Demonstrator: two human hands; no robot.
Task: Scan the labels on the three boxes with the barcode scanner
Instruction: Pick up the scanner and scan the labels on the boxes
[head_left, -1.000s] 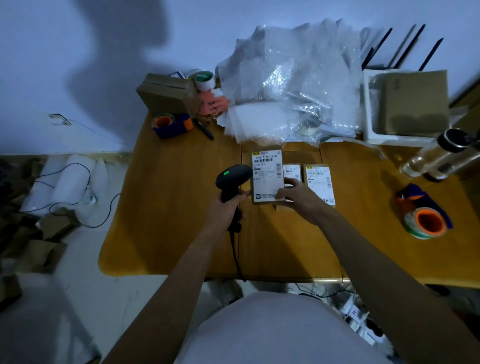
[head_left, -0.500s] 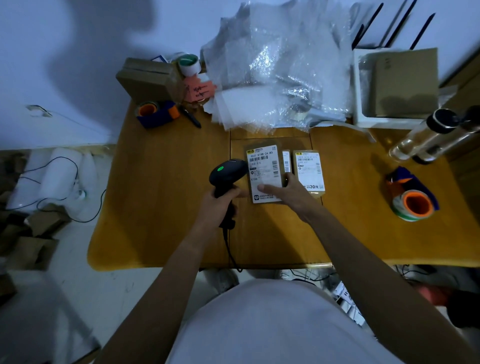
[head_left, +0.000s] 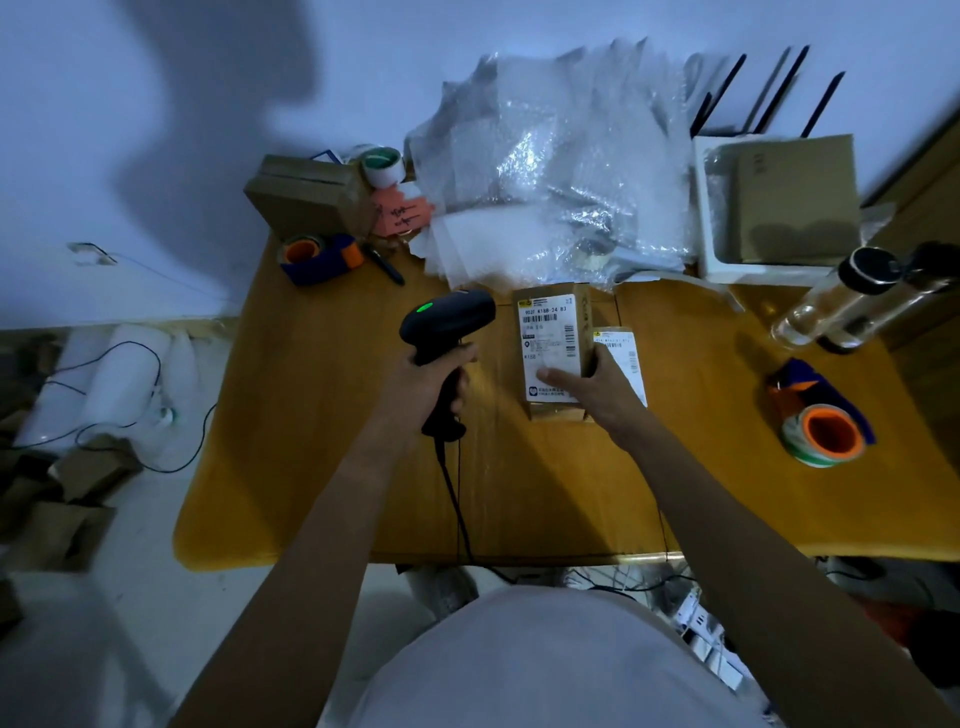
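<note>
Behind box (head_left: 551, 332), bubble wrap (head_left: 561, 166) heap.

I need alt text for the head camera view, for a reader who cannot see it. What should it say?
A person's left hand holds a black barcode scanner beside a labelled cardboard box that the right hand grips on a yellow table. Another labelled box lies just right of it; bubble wrap and tape rolls sit around.

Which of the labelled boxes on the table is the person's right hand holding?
The larger box next to the barcode scanner: the right hand grips its near end. The other visible labelled box lies partly hidden behind that hand.
</note>
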